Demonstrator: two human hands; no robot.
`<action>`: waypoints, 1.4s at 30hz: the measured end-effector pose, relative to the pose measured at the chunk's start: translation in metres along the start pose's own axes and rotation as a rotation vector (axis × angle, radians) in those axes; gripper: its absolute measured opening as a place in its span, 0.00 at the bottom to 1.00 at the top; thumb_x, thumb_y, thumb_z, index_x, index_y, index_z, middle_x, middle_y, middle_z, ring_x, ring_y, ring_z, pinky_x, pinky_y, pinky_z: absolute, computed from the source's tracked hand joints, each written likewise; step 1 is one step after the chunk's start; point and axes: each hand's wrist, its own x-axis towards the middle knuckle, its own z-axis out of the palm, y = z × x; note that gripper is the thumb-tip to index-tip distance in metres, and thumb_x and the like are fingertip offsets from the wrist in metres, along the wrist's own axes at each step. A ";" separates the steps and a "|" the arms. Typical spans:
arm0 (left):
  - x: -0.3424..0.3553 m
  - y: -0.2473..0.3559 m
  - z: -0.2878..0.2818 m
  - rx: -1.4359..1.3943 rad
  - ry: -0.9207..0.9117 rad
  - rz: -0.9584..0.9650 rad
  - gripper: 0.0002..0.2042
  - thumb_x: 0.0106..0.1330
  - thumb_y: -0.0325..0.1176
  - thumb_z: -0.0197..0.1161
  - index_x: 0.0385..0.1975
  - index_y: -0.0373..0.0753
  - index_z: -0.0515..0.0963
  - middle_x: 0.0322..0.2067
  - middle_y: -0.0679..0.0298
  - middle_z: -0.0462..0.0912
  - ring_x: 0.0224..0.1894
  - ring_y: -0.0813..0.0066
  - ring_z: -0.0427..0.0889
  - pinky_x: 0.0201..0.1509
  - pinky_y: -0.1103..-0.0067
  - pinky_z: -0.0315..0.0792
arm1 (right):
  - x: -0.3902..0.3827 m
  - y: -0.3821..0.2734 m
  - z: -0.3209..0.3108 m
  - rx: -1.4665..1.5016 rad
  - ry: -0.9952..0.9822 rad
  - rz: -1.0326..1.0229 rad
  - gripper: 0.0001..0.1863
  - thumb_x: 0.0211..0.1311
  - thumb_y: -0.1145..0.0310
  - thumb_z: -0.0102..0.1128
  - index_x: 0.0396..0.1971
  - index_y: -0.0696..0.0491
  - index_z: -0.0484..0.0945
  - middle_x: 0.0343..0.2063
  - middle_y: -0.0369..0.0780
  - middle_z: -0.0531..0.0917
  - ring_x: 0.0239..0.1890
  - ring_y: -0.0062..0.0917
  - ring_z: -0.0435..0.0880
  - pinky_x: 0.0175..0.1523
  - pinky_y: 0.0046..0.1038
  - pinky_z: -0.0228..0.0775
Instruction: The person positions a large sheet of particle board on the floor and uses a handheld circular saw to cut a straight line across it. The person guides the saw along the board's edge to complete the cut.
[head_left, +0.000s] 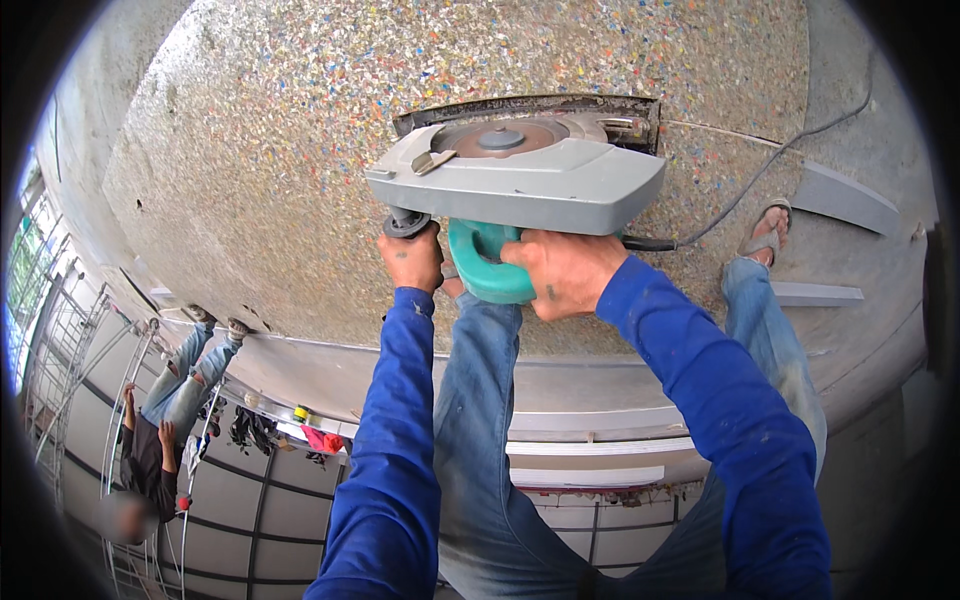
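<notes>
Both hands are on a cut-off saw (520, 185) with a grey metal housing, a green handle and a round disc in its upper half. My left hand (412, 260) wraps round the black knob at the saw's left end. Closed on the green loop handle (492, 262) is my right hand (568, 268), its fingertips partly hidden. The saw lies over a large board (300, 150) speckled with coloured chips, near a thin straight line across it. Whether the disc touches the board or turns, I cannot tell.
A power cord (745, 190) runs from the saw to the far right. Grey metal strips (845, 195) lie beside my sandalled foot (768, 232). At the left, another person (160, 440) stands near scaffolding (60, 340), with cloths and a red item (322, 440) behind.
</notes>
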 end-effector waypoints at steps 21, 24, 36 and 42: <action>0.029 -0.031 -0.039 0.299 0.001 0.333 0.06 0.52 0.27 0.63 0.23 0.30 0.76 0.24 0.57 0.82 0.27 0.70 0.81 0.31 0.74 0.71 | 0.038 -0.025 0.013 0.019 -0.010 -0.050 0.22 0.31 0.69 0.62 0.36 0.53 0.78 0.25 0.46 0.78 0.32 0.42 0.80 0.36 0.42 0.73; 0.033 -0.043 -0.049 0.212 0.031 0.264 0.06 0.51 0.26 0.63 0.22 0.29 0.76 0.24 0.59 0.82 0.25 0.72 0.81 0.30 0.75 0.71 | 0.043 -0.030 0.014 0.038 0.002 -0.071 0.22 0.30 0.70 0.62 0.36 0.54 0.78 0.25 0.47 0.78 0.31 0.43 0.80 0.36 0.42 0.73; 0.043 -0.034 -0.062 -0.018 0.085 0.103 0.05 0.50 0.24 0.63 0.18 0.30 0.75 0.15 0.66 0.77 0.16 0.80 0.72 0.20 0.76 0.66 | 0.065 -0.048 0.017 0.009 -0.047 -0.044 0.22 0.35 0.69 0.63 0.39 0.48 0.81 0.29 0.44 0.82 0.35 0.39 0.82 0.39 0.39 0.75; 0.046 -0.038 -0.076 -0.062 0.068 0.055 0.06 0.52 0.26 0.63 0.19 0.31 0.75 0.14 0.65 0.76 0.14 0.79 0.72 0.17 0.77 0.64 | 0.077 -0.055 0.024 0.017 -0.048 -0.050 0.17 0.33 0.70 0.62 0.32 0.54 0.80 0.25 0.46 0.81 0.33 0.41 0.83 0.38 0.40 0.75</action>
